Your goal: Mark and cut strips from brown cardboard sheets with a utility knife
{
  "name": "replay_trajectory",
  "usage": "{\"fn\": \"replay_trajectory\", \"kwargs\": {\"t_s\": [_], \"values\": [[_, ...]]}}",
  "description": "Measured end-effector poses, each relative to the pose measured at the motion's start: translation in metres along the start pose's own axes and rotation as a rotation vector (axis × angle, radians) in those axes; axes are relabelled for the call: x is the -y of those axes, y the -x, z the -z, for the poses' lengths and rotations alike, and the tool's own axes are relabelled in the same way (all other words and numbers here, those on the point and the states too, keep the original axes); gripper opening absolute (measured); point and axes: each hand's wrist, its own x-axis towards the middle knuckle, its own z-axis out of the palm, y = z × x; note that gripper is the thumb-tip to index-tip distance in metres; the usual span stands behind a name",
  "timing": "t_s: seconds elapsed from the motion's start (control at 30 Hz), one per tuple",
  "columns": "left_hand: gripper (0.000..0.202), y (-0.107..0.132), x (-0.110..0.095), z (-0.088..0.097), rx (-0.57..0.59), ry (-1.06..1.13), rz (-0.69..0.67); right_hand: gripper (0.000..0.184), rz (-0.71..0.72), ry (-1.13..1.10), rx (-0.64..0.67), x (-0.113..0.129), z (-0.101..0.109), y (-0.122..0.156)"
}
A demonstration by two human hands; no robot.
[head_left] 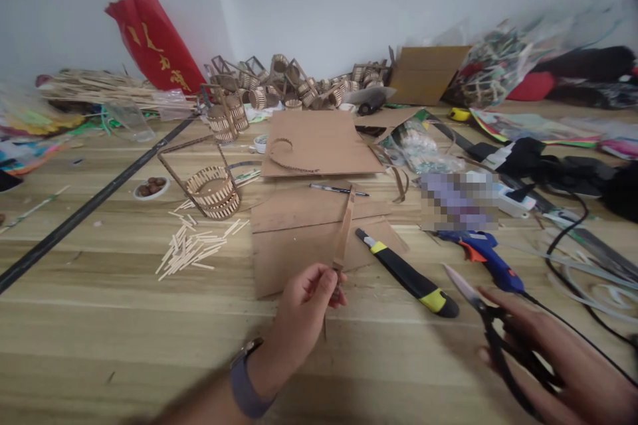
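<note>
My left hand (312, 302) pinches the near end of a narrow cardboard strip (345, 229), which points away from me over a cardboard sheet (289, 249). In my right hand (563, 352), at the lower right, is a pair of black-handled scissors (491, 329) with the blades pointing up and left. Between the hands, a black and yellow utility knife (409, 275) lies on the table. A pen (339, 190) rests beyond the strip's far end. To the left stands a small handled basket of light sticks and brown strips (214, 192), behind loose short sticks (192, 249).
A blue glue gun (486, 255) and its cable lie right of the knife. A white dish of brown balls (151, 188) is at the left. Farther back are a square cardboard piece (314, 139), many small baskets (294, 83) and a cardboard box (426, 73).
</note>
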Motion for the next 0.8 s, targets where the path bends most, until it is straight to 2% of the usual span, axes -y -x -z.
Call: {"fn": "replay_trajectory", "kwargs": {"t_s": [0.03,0.07,0.17,0.3,0.53,0.8], "values": [[0.048,0.000,0.000,0.000,-0.001,0.002,0.001,0.051,0.078,0.003,0.066,0.013,0.002,-0.007],[0.047,0.000,-0.001,0.000,-0.001,0.006,0.002,0.052,0.138,-0.005,0.077,0.025,0.002,-0.014],[0.042,0.001,-0.004,0.000,-0.004,0.019,0.003,0.041,0.294,-0.052,0.043,0.059,-0.003,-0.034],[0.036,0.002,-0.008,0.000,-0.012,0.040,0.006,0.036,0.378,0.011,0.091,0.084,-0.018,-0.046],[0.029,0.002,-0.005,-0.001,-0.034,0.137,-0.002,0.039,0.347,0.160,0.024,0.091,-0.033,-0.048],[0.028,0.001,-0.004,-0.001,-0.034,0.123,0.004,0.038,0.287,0.242,0.149,0.093,-0.029,-0.046]]}}
